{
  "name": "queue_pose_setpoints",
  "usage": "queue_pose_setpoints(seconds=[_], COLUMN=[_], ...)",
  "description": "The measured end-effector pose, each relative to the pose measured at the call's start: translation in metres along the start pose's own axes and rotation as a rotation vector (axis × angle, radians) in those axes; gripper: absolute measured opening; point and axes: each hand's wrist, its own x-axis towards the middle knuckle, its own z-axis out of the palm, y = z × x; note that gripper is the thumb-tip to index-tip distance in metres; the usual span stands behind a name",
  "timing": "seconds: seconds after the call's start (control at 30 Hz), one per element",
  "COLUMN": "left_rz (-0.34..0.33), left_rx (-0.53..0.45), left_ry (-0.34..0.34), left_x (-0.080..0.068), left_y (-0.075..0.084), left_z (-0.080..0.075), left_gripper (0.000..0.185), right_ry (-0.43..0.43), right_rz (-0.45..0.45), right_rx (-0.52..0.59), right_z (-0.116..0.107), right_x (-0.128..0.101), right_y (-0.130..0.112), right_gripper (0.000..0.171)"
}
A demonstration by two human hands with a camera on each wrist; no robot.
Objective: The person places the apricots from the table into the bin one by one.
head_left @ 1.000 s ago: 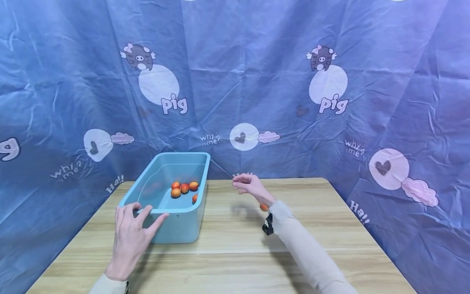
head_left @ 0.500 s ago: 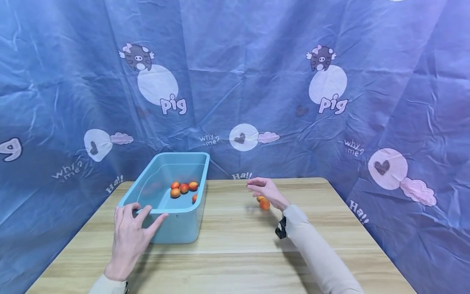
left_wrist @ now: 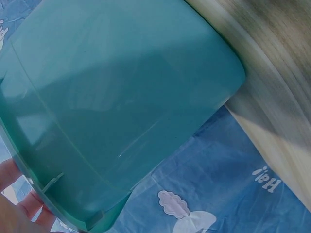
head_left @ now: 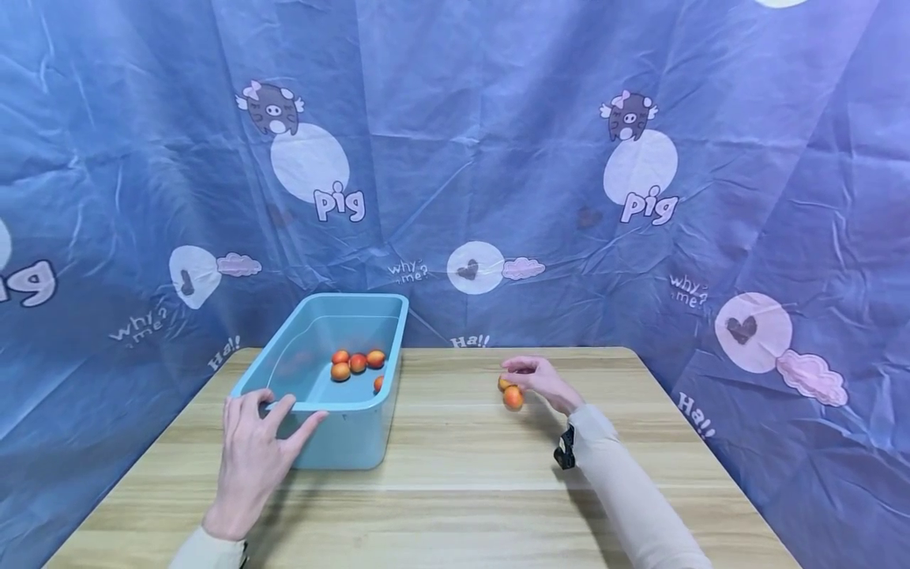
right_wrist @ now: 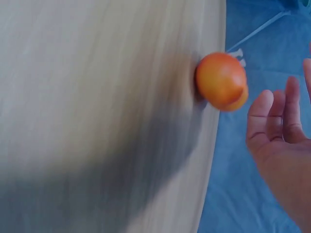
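Note:
My left hand (head_left: 254, 450) holds the near rim of a blue plastic bin (head_left: 348, 435), fingertips over the edge. In the left wrist view, fingers (left_wrist: 30, 204) lie at the rim of the bin (left_wrist: 121, 97). Several small round orange-red fruits lie on the bin's floor, one of them a fruit (head_left: 340, 371) in the cluster. Over the table to the right, my right hand (head_left: 543, 383) hovers just above two more fruits, a front one (head_left: 513, 397) and a partly hidden one (head_left: 503, 382). The right wrist view shows the hand (right_wrist: 282, 141) apart from the front fruit (right_wrist: 221, 80), fingers loosely curved, holding nothing.
Everything stands on a pale wooden table (head_left: 441, 514) whose far edge meets a blue printed cloth (head_left: 455, 174). That cloth hangs behind and at both sides. The bin occupies the table's left half, its wall rising between the two hands.
My right hand has moved right and lowered from beside the bin to the two fruits, uncovering the front one. The left hand stays on the bin's rim.

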Motion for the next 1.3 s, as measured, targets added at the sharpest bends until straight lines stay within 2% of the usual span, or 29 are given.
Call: queue_pose_setpoints(seconds=[0.13, 0.3, 0.43, 0.57, 0.67, 1.0, 1.3], left_rz=[0.008, 0.0, -0.01, 0.005, 0.012, -0.002, -0.033], left_rx=[-0.003, -0.009, -0.004, -0.009, -0.011, 0.005, 0.013], left_ry=[0.014, 0.01, -0.011, 0.02, 0.042, 0.026, -0.015], left_x=[0.0, 0.0, -0.001, -0.001, 0.0, -0.001, -0.004], left_y=[0.001, 0.003, 0.005, 0.007, 0.008, 0.013, 0.018], left_z=[0.0, -0.002, -0.003, -0.002, -0.002, -0.006, -0.01], left_gripper=[0.069, 0.069, 0.069, 0.068, 0.068, 0.068, 0.07], right_ry=[-0.042, -0.058, -0.093, -0.122, -0.139, -0.175, -0.25], right_rz=[0.01, 0.078, 0.065, 0.057, 0.058, 0.084, -0.004], right_rx=[-0.053, -0.132, -0.178, -0.208, -0.201, -0.157, -0.139], right_z=[-0.007, -0.013, -0.015, -0.017, -0.018, -0.017, -0.024], right_x=[-0.003, -0.007, -0.008, -0.007, -0.007, -0.01, -0.01], right_y=[0.008, 0.018, 0.024, 0.025, 0.026, 0.029, 0.037], right_gripper=[0.044, 0.048, 0.047, 0.046, 0.046, 0.048, 0.05])
